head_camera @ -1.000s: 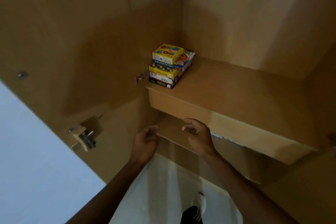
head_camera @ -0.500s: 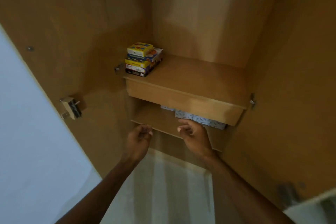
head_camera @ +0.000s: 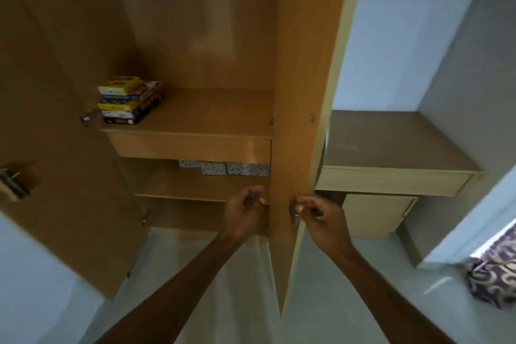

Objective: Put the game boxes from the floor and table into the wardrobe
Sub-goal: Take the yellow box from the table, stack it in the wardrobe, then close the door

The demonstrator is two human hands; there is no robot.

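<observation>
Head view | game boxes (head_camera: 129,100) stacked flat, long axis running into wardrobe (head_camera: 201,36)

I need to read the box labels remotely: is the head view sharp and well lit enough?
Head view: dim and soft; the stack of colourful game boxes shows colours, but the print is unreadable. Wide-angle distortion splays the tan wooden wardrobe door. Both hands are slightly blurred.

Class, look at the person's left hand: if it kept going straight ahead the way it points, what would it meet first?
Probably the front edge of the lower shelf just beyond the left hand, though depth is hard to judge here.
</observation>
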